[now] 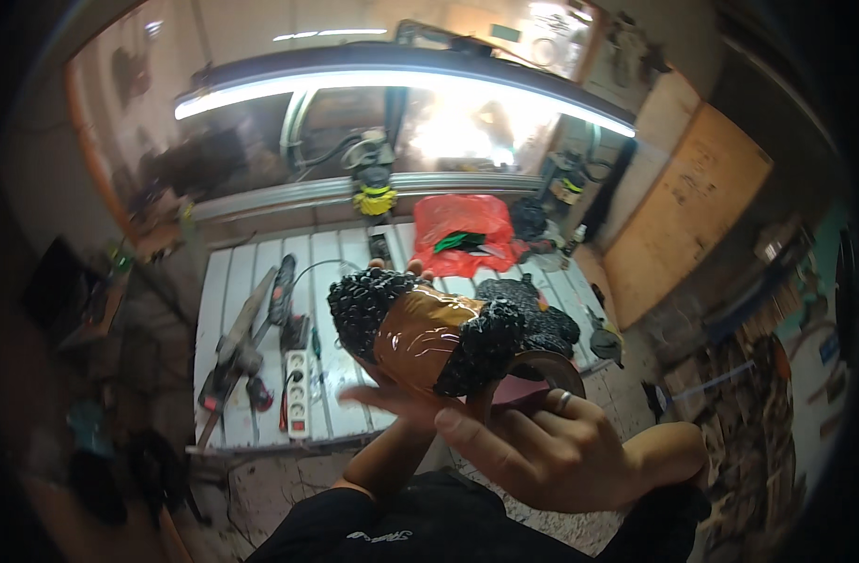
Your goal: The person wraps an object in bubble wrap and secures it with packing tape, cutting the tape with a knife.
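A bundle in black bubble wrap (359, 305), with shiny brown packing tape (425, 333) around its middle, is held up over the front of the table. My left hand (392, 399) grips it from behind and below; fingertips show over its far edge, and the thumb sticks out on the near side. Close by on the right, my right hand (551, 455), with a ring on one finger, has its fingers curled at a roll of brown packing tape (568, 372). The roll sits against the bundle's right end. Whether a strip still joins them is hidden.
On the white slatted table (349, 413) lie a power strip (298, 399), a power tool (228, 371) at left, more black bubble wrap (551, 328) and a red plastic bag (457, 220). A bright tube lamp (401, 80) hangs above the back edge.
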A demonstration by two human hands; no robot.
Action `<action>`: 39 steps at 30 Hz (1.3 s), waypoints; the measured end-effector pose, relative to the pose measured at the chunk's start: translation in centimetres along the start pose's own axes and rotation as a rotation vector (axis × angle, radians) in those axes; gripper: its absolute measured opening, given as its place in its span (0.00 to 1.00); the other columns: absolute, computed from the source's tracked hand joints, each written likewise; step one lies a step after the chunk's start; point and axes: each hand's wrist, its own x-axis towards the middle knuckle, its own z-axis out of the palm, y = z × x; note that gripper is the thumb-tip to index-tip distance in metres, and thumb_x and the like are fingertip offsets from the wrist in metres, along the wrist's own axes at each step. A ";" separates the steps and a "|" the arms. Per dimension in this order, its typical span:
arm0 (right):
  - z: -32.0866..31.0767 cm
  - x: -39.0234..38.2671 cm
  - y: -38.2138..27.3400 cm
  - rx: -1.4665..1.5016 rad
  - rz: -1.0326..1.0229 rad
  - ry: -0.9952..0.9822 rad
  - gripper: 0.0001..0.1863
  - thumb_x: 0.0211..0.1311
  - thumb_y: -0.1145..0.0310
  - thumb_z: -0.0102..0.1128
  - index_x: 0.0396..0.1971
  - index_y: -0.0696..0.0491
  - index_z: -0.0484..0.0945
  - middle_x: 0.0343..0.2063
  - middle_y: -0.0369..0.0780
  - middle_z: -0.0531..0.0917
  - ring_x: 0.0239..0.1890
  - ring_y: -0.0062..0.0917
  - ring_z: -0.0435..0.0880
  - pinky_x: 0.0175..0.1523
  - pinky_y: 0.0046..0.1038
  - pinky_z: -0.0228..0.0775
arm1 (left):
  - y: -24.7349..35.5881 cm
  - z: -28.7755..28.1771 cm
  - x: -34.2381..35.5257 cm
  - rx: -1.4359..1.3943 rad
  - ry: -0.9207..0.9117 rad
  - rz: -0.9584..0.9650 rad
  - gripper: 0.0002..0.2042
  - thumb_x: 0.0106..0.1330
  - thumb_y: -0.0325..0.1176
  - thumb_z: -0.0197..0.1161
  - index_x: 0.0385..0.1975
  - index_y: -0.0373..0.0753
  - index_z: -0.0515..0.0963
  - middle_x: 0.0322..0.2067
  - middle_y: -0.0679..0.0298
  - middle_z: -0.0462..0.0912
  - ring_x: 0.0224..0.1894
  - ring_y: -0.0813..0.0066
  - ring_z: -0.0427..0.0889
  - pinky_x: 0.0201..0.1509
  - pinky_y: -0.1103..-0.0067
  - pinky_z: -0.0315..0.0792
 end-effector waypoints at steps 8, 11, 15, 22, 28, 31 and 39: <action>-1.8 0.2 -2.2 -0.042 -0.278 -0.221 0.30 0.57 0.65 0.69 0.63 0.48 0.79 0.11 0.24 0.62 0.10 0.08 0.64 0.17 0.17 0.53 | 0.1 1.7 -3.1 0.966 -0.054 0.438 0.52 0.59 0.56 0.76 0.74 0.41 0.49 0.47 0.48 0.76 0.47 0.58 0.80 0.53 0.64 0.80; -1.9 1.0 -2.0 -0.034 -0.337 -0.216 0.26 0.57 0.64 0.70 0.59 0.48 0.82 0.10 0.24 0.60 0.10 0.09 0.63 0.17 0.18 0.52 | 0.8 2.0 -4.1 0.989 0.017 0.452 0.47 0.58 0.57 0.76 0.69 0.41 0.55 0.44 0.51 0.77 0.45 0.60 0.79 0.50 0.66 0.78; -1.3 1.6 -1.2 -0.038 -0.391 -0.139 0.25 0.57 0.66 0.69 0.57 0.48 0.82 0.11 0.25 0.60 0.10 0.10 0.63 0.17 0.19 0.51 | 3.1 1.7 -4.6 0.991 -0.008 0.458 0.46 0.55 0.58 0.77 0.65 0.40 0.58 0.39 0.53 0.77 0.43 0.60 0.79 0.48 0.65 0.74; -0.5 5.3 2.7 -0.055 -0.428 -0.182 0.24 0.57 0.67 0.68 0.56 0.48 0.82 0.12 0.24 0.62 0.12 0.11 0.65 0.19 0.21 0.53 | 4.0 1.3 -4.5 0.986 0.049 0.478 0.44 0.54 0.58 0.76 0.62 0.39 0.59 0.36 0.54 0.76 0.37 0.60 0.78 0.46 0.63 0.70; 4.4 9.5 5.5 0.068 -0.554 -0.238 0.32 0.57 0.50 0.68 0.62 0.46 0.78 0.12 0.24 0.69 0.14 0.11 0.71 0.25 0.20 0.62 | 6.5 0.1 -6.6 0.984 -0.068 0.462 0.41 0.56 0.56 0.74 0.62 0.44 0.60 0.41 0.54 0.74 0.40 0.60 0.77 0.48 0.61 0.70; 8.1 12.6 5.9 0.248 -0.611 -0.268 0.36 0.57 0.47 0.66 0.65 0.45 0.73 0.10 0.23 0.68 0.12 0.15 0.72 0.31 0.26 0.70 | 7.7 0.0 -8.3 0.957 -0.084 0.431 0.40 0.55 0.55 0.73 0.63 0.45 0.60 0.45 0.53 0.73 0.46 0.57 0.75 0.53 0.58 0.69; 13.9 10.8 4.3 0.372 -0.218 0.242 0.43 0.36 0.34 0.74 0.48 0.47 0.73 0.42 0.38 0.68 0.46 0.35 0.68 0.53 0.43 0.57 | 10.7 -1.1 -9.0 0.813 0.095 0.369 0.40 0.53 0.52 0.71 0.65 0.48 0.61 0.55 0.49 0.70 0.61 0.48 0.71 0.67 0.50 0.69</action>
